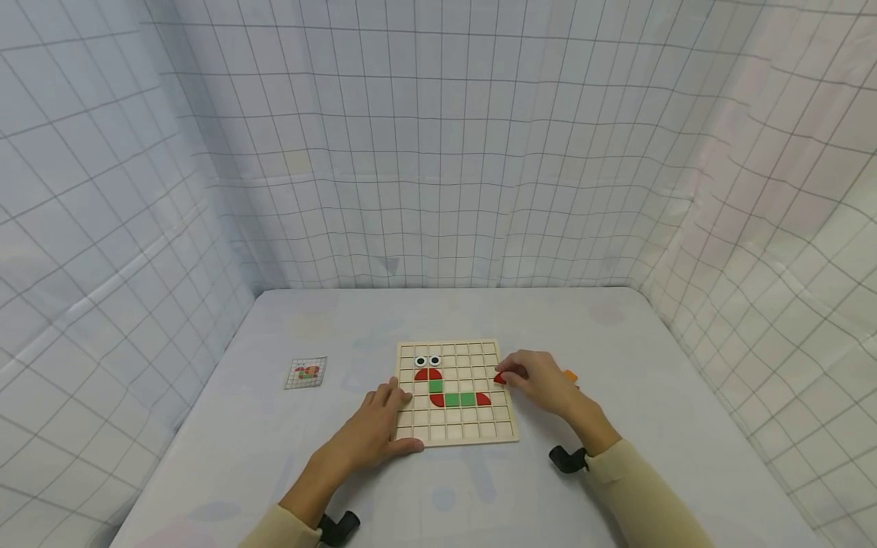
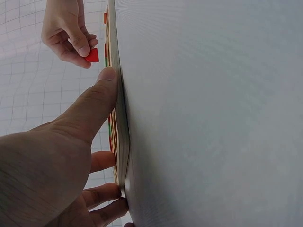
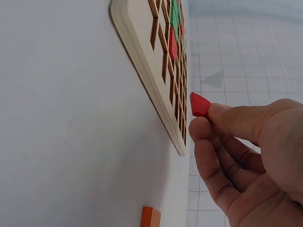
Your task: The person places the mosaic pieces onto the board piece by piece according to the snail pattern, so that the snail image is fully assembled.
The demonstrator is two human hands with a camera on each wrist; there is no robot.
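Observation:
My right hand [image 1: 541, 380] pinches a red quarter-circle tile [image 3: 200, 105] between thumb and forefinger, above the right edge of a wooden grid board [image 1: 473, 432]. The left hand [image 1: 373, 426] rests on the board's left side and near corner, its thumb [image 2: 102, 90] along the near edge and its fingers spread. On the board lie two eye tiles [image 1: 428, 361], a pair of red quarter-circles [image 1: 428, 374] beneath them, and a green square [image 1: 435, 387]. Lower down, a row holds two green squares [image 1: 460, 399] with a red quarter-circle at each end.
A small picture card [image 1: 306, 373] with a coloured figure on a grid lies left of the board. Orange pieces [image 1: 570, 376] sit on the table to the right, partly hidden behind the right hand. White grid-patterned curtains [image 1: 438, 152] surround the table.

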